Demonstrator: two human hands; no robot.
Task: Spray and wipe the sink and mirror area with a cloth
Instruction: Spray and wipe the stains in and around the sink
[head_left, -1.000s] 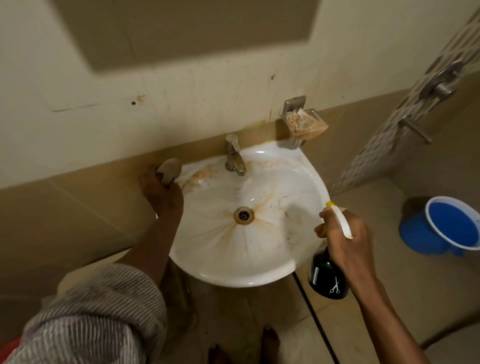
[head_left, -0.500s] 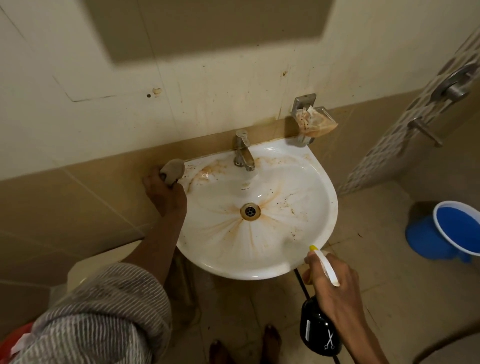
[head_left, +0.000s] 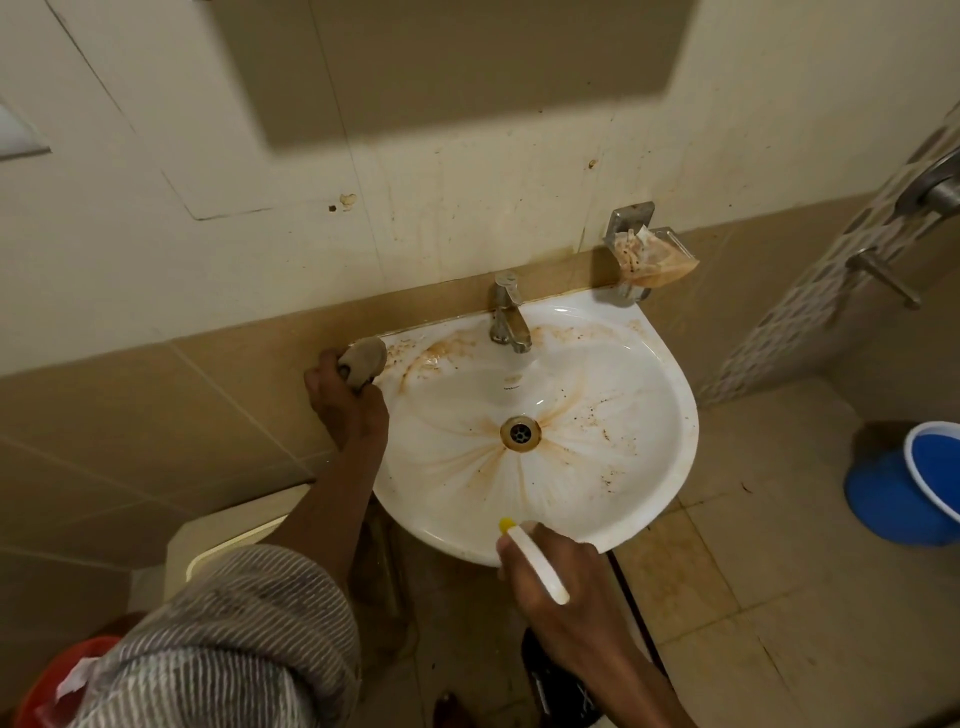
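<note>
Head view, left to right. A red item (head_left: 49, 686) sits at the lower left corner, partly behind the striped sleeve (head_left: 223, 649). The left hand (head_left: 345, 400) rests at the sink's back left corner, its grip closed round a beige cloth (head_left: 366, 358) that touches the rim where it meets the wall tiles; hand and cloth keep the same place on the sink as in the earlier frames. The sink (head_left: 670, 395) is white, streaked with brown stains running to the drain (head_left: 520, 432). The tap (head_left: 506, 312) stands at the back centre. The right hand (head_left: 558, 597), a second ago level with the sink's right rim, has dropped to the front rim. Its grip is curled round the spray bottle (head_left: 558, 680), the white trigger head lying over the knuckles and the yellow nozzle tip pointing into the basin. A stained soap dish (head_left: 652, 254) is fixed to the wall above the sink's right corner. A blue bucket (head_left: 904, 499) stands on the floor at far right.
</note>
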